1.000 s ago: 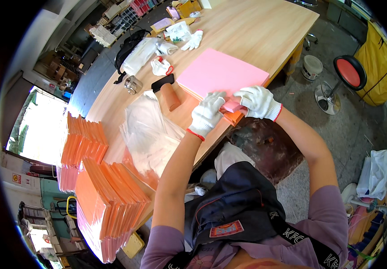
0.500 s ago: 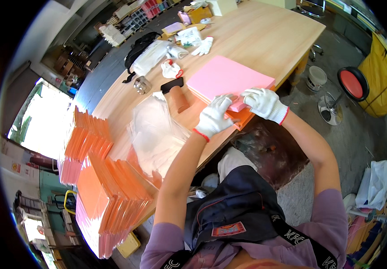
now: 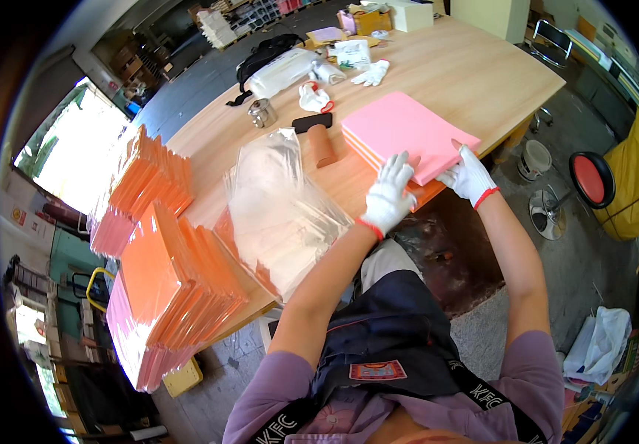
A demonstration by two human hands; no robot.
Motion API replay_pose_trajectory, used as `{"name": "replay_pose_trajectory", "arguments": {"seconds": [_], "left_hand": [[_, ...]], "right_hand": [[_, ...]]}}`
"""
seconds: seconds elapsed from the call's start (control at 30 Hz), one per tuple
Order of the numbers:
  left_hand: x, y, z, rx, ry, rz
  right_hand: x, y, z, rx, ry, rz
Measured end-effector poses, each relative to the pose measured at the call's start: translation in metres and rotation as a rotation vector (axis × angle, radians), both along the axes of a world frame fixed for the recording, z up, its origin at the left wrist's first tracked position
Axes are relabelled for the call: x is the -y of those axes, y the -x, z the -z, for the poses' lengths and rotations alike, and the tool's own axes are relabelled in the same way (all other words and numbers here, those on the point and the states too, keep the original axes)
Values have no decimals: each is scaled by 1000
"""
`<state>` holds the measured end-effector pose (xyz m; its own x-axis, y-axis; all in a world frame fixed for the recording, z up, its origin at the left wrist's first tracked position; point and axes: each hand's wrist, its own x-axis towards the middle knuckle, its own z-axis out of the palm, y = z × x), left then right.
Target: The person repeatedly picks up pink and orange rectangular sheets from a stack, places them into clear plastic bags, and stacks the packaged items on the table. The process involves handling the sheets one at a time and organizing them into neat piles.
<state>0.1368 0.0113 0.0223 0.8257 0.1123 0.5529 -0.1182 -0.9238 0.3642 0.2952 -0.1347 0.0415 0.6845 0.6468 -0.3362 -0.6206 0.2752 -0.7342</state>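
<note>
Apart, the white-gloved left hand (image 3: 390, 194) spreads its fingers at the left side of the pink-topped sheet stack (image 3: 405, 129) on the pale wooden table (image 3: 482, 63); the white-gloved right hand (image 3: 470, 177) touches the stack's right corner, grip unclear.

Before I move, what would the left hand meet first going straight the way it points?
The gloved left hand would likely meet the pink-topped stack of sheets first; depth leaves unclear whether they touch now.
</note>
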Motion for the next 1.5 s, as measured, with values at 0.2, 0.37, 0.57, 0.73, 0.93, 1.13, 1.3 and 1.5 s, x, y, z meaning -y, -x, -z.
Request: {"name": "replay_pose_trajectory", "arguments": {"seconds": [0.2,0.37,0.57,0.73,0.93,1.13,1.3,1.5], "left_hand": [[8,174,22,-234,263,-312],[-53,269,57,-378,-155,-718],[-85,264,51,-461,-212,-713],[-83,265,45,-512,-136,-827],[-104,287,60,-141,327,-724],[-90,302,74,57,248,-711],[-85,303,66,-88,131,-871],[-89,295,52,41,248,-879]], "right_hand": [[-2,-12,22,27,16,13],[-11,-19,15,143,16,120],[-1,39,-25,299,-127,114],[36,107,-33,239,-127,-131],[42,173,-8,118,33,-472],[32,202,13,0,90,-423],[28,194,47,-139,31,-431],[17,216,64,-189,-98,-396]]}}
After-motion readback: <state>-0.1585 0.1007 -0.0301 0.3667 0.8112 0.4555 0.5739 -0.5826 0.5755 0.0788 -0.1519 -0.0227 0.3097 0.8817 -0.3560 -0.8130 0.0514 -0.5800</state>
